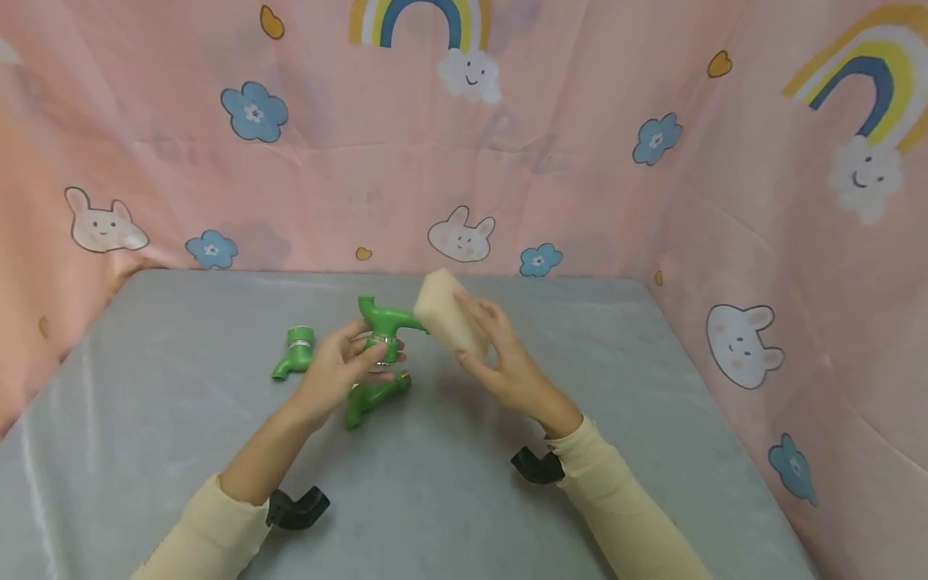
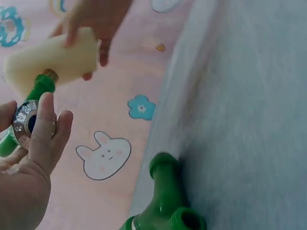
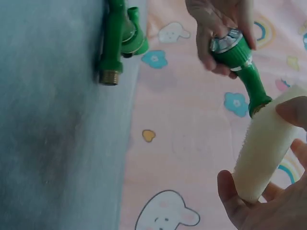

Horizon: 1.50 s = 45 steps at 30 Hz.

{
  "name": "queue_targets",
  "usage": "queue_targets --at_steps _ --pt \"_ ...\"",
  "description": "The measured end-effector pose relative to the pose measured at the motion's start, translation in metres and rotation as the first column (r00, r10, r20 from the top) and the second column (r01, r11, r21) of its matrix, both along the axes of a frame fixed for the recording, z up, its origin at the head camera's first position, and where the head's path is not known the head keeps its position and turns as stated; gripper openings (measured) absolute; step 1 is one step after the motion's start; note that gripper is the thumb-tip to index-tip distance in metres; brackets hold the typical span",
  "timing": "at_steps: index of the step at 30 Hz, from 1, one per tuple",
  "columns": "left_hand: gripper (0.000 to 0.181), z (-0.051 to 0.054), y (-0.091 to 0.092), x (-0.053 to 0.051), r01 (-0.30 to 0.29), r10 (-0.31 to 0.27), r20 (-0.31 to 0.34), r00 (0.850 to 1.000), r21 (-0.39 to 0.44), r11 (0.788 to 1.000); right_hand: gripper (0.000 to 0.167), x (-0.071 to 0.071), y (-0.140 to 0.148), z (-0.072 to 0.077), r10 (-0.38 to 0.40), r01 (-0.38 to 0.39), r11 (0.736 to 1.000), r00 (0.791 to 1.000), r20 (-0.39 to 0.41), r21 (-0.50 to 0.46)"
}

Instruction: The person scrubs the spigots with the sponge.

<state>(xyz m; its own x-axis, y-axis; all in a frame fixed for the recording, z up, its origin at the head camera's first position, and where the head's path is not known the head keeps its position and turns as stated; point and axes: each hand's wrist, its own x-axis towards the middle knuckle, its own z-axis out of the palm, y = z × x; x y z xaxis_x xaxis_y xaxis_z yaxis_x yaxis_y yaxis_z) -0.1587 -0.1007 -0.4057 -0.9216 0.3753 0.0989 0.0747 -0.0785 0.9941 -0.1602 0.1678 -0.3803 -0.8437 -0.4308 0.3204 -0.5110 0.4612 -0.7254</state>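
Two hands were loaded, both raised above the grey table cover [image 1: 449,499]. Left hand [image 1: 335,369] pinched a green plastic tap [image 1: 390,321] round its ribbed collar, thumb one side, fingers the other; that grip probably kept the brass inlet thread [image 2: 51,74] exposed. Right hand [image 1: 509,366] gripped a cream sponge block [image 1: 448,312] across its width, which left one face turned toward the held tap. Sponge sat just right of the held tap, at its thread, touching or nearly; couldn't tell if it was pressed in.

Second green tap [image 1: 299,351] lay left of the held tap, third green tap [image 1: 373,398] lay nearer the wearer than the held tap; both within left-hand reach, likely why they sat there. Black brackets [image 1: 299,509] at the sleeves [image 1: 623,507], also nearer the wearer, presumably carried the wrist cameras. Printed pink curtain [image 1: 580,72] hung behind the held tap.
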Motion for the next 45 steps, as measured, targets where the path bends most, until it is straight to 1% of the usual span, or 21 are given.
queue_targets --at_steps 3,7,9,11,13,15,17,19,22,24,26,28,29,32,34,35,37,40,43,44,45 --pt "0.053 0.000 -0.002 -0.002 0.008 -0.014 0.097 0.995 0.059 0.998 0.071 -0.002 0.000 -0.001 -0.024 0.025 1.000 0.999 -0.027 0.018" --pt "0.043 0.001 -0.005 -0.003 0.011 -0.043 0.205 0.978 0.154 0.988 0.072 -0.004 0.004 -0.001 -0.065 0.066 0.997 0.997 -0.043 0.028" --pt "0.036 0.002 -0.006 -0.003 0.020 -0.071 0.245 0.967 0.207 0.978 0.072 -0.004 0.004 0.000 -0.080 0.080 0.997 0.992 -0.093 -0.001" --pt "0.033 0.002 -0.005 -0.002 0.043 -0.110 0.273 0.956 0.242 0.969 0.072 -0.001 0.001 0.001 -0.084 0.084 0.996 0.979 -0.185 -0.008" --pt "0.034 0.003 -0.004 -0.002 0.073 -0.160 0.305 0.939 0.279 0.958 0.071 0.001 -0.004 0.001 -0.082 0.091 0.996 0.951 -0.299 0.019" --pt "0.036 0.003 -0.002 -0.001 0.094 -0.199 0.334 0.921 0.303 0.948 0.071 0.003 -0.008 0.001 -0.084 0.118 0.991 0.915 -0.394 0.061" --pt "0.039 0.003 0.000 0.000 0.104 -0.233 0.370 0.899 0.338 0.936 0.071 0.003 -0.011 -0.001 -0.099 0.161 0.982 0.888 -0.449 0.101" --pt "0.039 0.002 0.001 0.000 0.094 -0.254 0.407 0.877 0.374 0.923 0.072 0.001 -0.011 -0.004 -0.131 0.208 0.971 0.878 -0.461 0.120" --pt "0.037 0.002 0.003 0.001 0.056 -0.274 0.462 0.844 0.430 0.901 0.073 -0.003 -0.008 -0.008 -0.188 0.269 0.955 0.874 -0.448 0.124" --pt "0.037 0.003 0.004 0.001 0.025 -0.284 0.495 0.822 0.466 0.884 0.074 -0.005 -0.006 -0.009 -0.224 0.300 0.948 0.867 -0.446 0.106" --pt "0.039 0.003 0.004 0.001 -0.001 -0.288 0.515 0.807 0.490 0.871 0.074 -0.006 -0.006 -0.009 -0.238 0.299 0.952 0.852 -0.467 0.061" --pt "0.041 0.004 0.004 0.001 -0.012 -0.291 0.520 0.803 0.502 0.865 0.074 -0.005 -0.008 -0.010 -0.215 0.268 0.963 0.833 -0.510 0.032" --pt "0.042 0.004 0.004 0.001 -0.012 -0.287 0.520 0.804 0.497 0.868 0.073 -0.004 -0.010 -0.011 -0.191 0.244 0.969 0.823 -0.535 0.029" --pt "0.043 0.004 0.004 0.002 -0.001 -0.264 0.518 0.814 0.455 0.890 0.072 0.000 -0.016 -0.014 -0.118 0.196 0.978 0.796 -0.593 0.068" --pt "0.043 0.004 0.005 0.003 0.012 -0.249 0.512 0.822 0.423 0.906 0.071 0.002 -0.019 -0.015 -0.103 0.204 0.974 0.787 -0.608 0.099" --pt "0.044 0.004 0.005 0.003 0.020 -0.245 0.510 0.825 0.407 0.913 0.071 0.002 -0.020 -0.017 -0.106 0.217 0.970 0.782 -0.615 0.109" --pt "0.044 0.004 0.005 0.004 0.030 -0.251 0.508 0.824 0.404 0.914 0.072 0.003 -0.020 -0.018 -0.122 0.247 0.962 0.774 -0.621 0.119" --pt "0.041 0.004 0.005 0.005 0.034 -0.260 0.508 0.821 0.411 0.911 0.073 0.002 -0.018 -0.019 -0.148 0.289 0.949 0.758 -0.635 0.123" --pt "0.040 0.004 0.004 0.004 0.019 -0.258 0.515 0.817 0.425 0.905 0.073 -0.001 -0.014 -0.018 -0.183 0.320 0.942 0.746 -0.640 0.103" --pt "0.040 0.004 0.004 0.004 0.014 -0.253 0.514 0.820 0.424 0.906 0.074 -0.002 -0.012 -0.018 -0.199 0.324 0.942 0.751 -0.630 0.089" --pt "0.040 0.004 0.004 0.004 0.011 -0.249 0.511 0.822 0.424 0.906 0.074 -0.003 -0.011 -0.017 -0.212 0.315 0.947 0.767 -0.605 0.068"
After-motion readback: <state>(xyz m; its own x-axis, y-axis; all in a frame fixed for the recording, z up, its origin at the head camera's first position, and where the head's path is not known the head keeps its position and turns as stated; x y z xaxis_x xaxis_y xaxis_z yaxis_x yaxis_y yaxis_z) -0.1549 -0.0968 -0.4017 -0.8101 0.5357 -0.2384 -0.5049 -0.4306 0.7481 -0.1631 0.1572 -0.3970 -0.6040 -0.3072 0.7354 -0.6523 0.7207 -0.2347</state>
